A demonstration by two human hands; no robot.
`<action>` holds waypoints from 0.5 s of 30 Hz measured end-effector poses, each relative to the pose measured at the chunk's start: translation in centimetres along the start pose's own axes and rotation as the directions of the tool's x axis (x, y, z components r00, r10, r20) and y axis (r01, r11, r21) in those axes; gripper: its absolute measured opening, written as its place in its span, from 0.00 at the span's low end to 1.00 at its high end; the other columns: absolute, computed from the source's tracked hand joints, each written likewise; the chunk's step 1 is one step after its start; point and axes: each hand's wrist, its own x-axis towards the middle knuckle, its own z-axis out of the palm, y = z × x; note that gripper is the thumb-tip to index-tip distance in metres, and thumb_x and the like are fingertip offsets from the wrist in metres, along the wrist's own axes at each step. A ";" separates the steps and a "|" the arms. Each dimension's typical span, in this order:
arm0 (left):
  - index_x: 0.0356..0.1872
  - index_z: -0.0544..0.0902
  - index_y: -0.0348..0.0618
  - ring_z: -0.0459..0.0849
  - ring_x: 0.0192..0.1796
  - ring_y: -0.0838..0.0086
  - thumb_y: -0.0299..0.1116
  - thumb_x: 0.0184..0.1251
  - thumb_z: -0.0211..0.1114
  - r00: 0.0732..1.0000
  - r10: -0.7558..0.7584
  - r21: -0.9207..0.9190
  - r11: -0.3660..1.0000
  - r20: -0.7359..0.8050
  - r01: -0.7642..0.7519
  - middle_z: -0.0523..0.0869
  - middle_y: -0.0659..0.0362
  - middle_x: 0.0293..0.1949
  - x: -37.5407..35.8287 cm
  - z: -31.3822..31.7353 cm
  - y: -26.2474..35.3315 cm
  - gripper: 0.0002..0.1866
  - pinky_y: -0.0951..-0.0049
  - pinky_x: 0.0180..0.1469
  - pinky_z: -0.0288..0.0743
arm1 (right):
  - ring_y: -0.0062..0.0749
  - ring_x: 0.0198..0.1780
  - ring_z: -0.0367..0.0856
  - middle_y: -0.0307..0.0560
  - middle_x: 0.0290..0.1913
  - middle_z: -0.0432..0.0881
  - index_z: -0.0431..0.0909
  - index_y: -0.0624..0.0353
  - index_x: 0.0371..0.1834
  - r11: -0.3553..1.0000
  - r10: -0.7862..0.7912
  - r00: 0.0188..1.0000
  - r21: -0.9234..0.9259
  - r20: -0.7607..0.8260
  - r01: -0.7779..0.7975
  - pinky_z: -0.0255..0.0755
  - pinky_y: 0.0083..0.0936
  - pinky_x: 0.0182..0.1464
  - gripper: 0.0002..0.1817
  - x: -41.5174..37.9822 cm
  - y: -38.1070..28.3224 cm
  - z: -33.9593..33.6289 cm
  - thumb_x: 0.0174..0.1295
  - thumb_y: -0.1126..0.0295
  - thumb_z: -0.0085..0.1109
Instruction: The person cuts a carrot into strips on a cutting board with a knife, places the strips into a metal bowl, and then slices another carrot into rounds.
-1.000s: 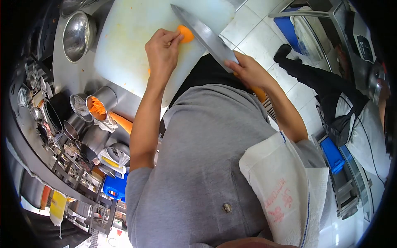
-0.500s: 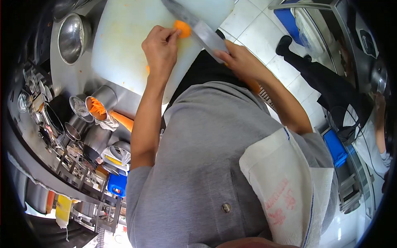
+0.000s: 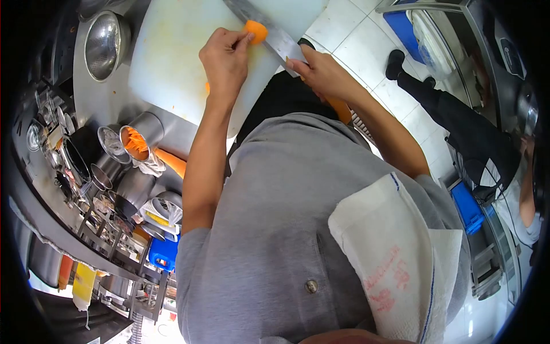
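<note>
Between the thumb and fingers of my left hand (image 3: 224, 62) is a short orange piece of carrot (image 3: 256, 32), pinched above the cutting board (image 3: 163, 63). My right hand (image 3: 325, 74) grips a wide-bladed kitchen knife (image 3: 279, 43). Its blade slants up and left across the board's right side and lies against the carrot piece's far right side. The handle is mostly hidden in the fist. A small orange scrap (image 3: 207, 87) shows beside my left wrist on the white board.
Left of the board sits a steel bowl (image 3: 103, 46). A metal pot (image 3: 150, 124) holds orange strips, with a larger carrot (image 3: 172, 162) near it. Pans and utensils crowd the left counter. To the right, a person in dark trousers (image 3: 452, 109) stands on the tiled floor (image 3: 344, 26).
The carrot piece and my left hand have shifted slightly up and right. My right hand has moved a little up and left with the knife. The whole view has shifted slightly.
</note>
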 end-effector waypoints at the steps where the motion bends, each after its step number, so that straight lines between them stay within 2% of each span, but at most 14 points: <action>1: 0.35 0.90 0.36 0.79 0.26 0.76 0.27 0.59 0.75 1.000 0.013 0.003 1.000 0.002 -0.013 0.84 0.58 0.26 0.1 -0.2 0.0 0.06 0.76 0.33 0.74 | 0.32 0.15 0.76 0.49 0.22 0.79 0.71 0.65 0.45 1.000 0.001 1.000 0.020 0.010 -0.001 0.70 0.30 0.18 0.21 -0.4 0.5 0.0 0.77 0.53 0.49; 3: 0.36 0.90 0.36 0.80 0.26 0.76 0.27 0.59 0.75 1.000 0.025 -0.005 1.000 -0.009 -0.025 0.84 0.58 0.26 0.0 0.1 -0.1 0.06 0.76 0.33 0.74 | 0.36 0.14 0.77 0.51 0.20 0.79 0.70 0.67 0.44 0.999 -0.001 1.000 0.034 0.019 0.001 0.70 0.34 0.17 0.22 -1.4 2.6 0.1 0.76 0.54 0.49; 5: 0.36 0.90 0.37 0.80 0.26 0.75 0.27 0.59 0.75 0.999 0.026 -0.004 1.000 -0.022 -0.026 0.84 0.58 0.26 -0.1 0.1 -0.4 0.06 0.76 0.33 0.74 | 0.36 0.14 0.77 0.50 0.20 0.78 0.70 0.67 0.42 0.986 -0.154 0.987 -0.079 -0.054 0.149 0.70 0.34 0.17 0.22 -2.5 5.4 0.8 0.76 0.54 0.49; 6: 0.36 0.90 0.37 0.81 0.26 0.75 0.27 0.59 0.75 0.999 0.040 0.042 0.998 -0.011 -0.039 0.85 0.58 0.26 0.0 0.1 -0.5 0.06 0.76 0.33 0.75 | 0.36 0.14 0.77 0.50 0.20 0.78 0.70 0.67 0.42 0.985 -0.159 0.986 -0.077 -0.052 0.154 0.70 0.34 0.17 0.22 -2.2 4.3 0.6 0.76 0.54 0.49; 8: 0.36 0.90 0.37 0.81 0.27 0.74 0.28 0.60 0.75 0.998 0.059 0.084 0.995 0.012 -0.060 0.85 0.57 0.27 -0.2 0.1 -0.5 0.06 0.75 0.33 0.75 | 0.31 0.15 0.75 0.48 0.23 0.77 0.69 0.63 0.42 1.000 -0.013 1.000 -0.018 0.004 0.013 0.68 0.31 0.18 0.21 -1.8 1.1 0.3 0.77 0.52 0.49; 11: 0.37 0.91 0.37 0.82 0.27 0.74 0.27 0.60 0.74 0.999 0.036 0.054 0.998 -0.018 -0.035 0.85 0.57 0.27 0.0 0.2 -0.5 0.06 0.74 0.34 0.76 | 0.32 0.15 0.75 0.49 0.24 0.79 0.71 0.64 0.44 0.999 -0.014 1.000 -0.052 0.028 0.015 0.69 0.31 0.19 0.22 0.8 0.2 1.4 0.77 0.52 0.50; 15: 0.37 0.91 0.38 0.82 0.27 0.73 0.27 0.60 0.74 0.999 0.043 0.041 0.998 -0.026 -0.041 0.85 0.56 0.27 -0.3 0.3 -1.2 0.06 0.74 0.34 0.76 | 0.35 0.14 0.76 0.49 0.20 0.77 0.70 0.65 0.41 1.000 -0.009 0.998 0.008 0.055 0.008 0.70 0.32 0.15 0.22 -1.6 2.5 1.2 0.76 0.52 0.51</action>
